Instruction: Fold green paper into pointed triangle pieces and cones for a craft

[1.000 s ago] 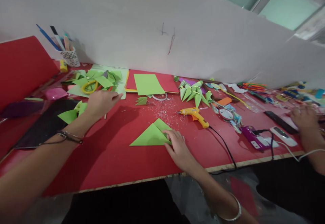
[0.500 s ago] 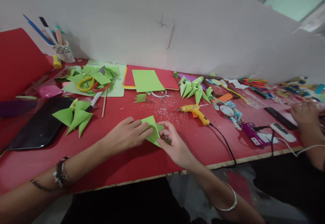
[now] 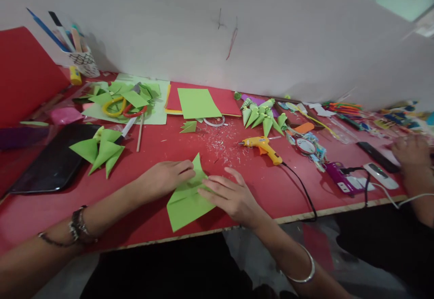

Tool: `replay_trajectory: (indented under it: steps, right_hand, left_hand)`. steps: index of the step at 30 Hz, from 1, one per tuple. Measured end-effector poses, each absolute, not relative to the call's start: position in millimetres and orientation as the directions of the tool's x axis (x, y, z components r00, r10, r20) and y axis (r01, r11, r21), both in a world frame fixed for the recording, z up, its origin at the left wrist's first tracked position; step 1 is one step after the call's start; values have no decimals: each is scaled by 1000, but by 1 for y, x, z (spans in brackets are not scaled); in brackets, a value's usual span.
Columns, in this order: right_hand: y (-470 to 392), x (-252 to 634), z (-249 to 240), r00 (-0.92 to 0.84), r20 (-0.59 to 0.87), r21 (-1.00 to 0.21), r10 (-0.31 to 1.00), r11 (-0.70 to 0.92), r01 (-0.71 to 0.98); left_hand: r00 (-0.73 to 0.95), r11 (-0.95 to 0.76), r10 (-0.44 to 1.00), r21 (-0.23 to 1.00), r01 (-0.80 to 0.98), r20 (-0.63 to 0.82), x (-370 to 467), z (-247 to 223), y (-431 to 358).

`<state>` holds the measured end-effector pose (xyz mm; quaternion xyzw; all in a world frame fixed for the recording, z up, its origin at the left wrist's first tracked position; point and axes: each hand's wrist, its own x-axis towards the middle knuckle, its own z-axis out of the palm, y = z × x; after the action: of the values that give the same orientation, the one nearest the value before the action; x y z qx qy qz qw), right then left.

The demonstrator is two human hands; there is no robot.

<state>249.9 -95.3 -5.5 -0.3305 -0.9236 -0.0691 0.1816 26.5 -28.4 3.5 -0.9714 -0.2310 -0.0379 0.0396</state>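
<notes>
A sheet of green paper (image 3: 188,206) lies opened out near the table's front edge, with a crease across it and its far corner raised. My left hand (image 3: 167,177) grips it near that far corner, fingers curled over. Spread out above its right side is my right hand (image 3: 235,197), fingertips touching the surface and thumb apart. Beyond the hands sits a small folded green paper piece (image 3: 188,127). A yellow glue gun (image 3: 262,147) rests to the right, and a cluster of folded green paper cones (image 3: 101,150) stands to the left.
A black tablet-like slab (image 3: 47,168) and yellow- and red-handled scissors (image 3: 115,108) are on the left. Paper scraps (image 3: 220,143) litter the middle. More green cones (image 3: 259,116) lie at the back. Right, another person's hand (image 3: 412,152) is beyond a purple power adapter (image 3: 341,179).
The green paper, folded small before, has been opened out toward me. My right hand has lifted its pinch and spread its fingers over it; my left hand has shifted slightly left.
</notes>
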Motion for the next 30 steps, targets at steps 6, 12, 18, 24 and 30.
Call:
replay_trajectory:
  steps: [6, 12, 18, 24, 30]
  right_hand:
    - [-96, 244, -9, -771, 309, 68, 557, 796, 602]
    - [-99, 245, -13, -733, 293, -69, 614, 778, 624]
    - [-86, 253, -18, -720, 224, -355, 657, 743, 568]
    - [-73, 251, -15, -708, 184, -530, 682, 676, 513]
    - [-69, 244, -14, -663, 185, -602, 726, 617, 507]
  left_hand:
    - [896, -899, 436, 78, 430, 81, 23, 11, -48]
    - [848, -846, 530, 89, 526, 19, 20, 10, -85]
    - [776, -779, 626, 30, 626, 80, 21, 4, -94]
    - [660, -676, 736, 97, 731, 151, 28, 0, -97]
    - [515, -512, 856, 205, 834, 42, 26, -3, -92]
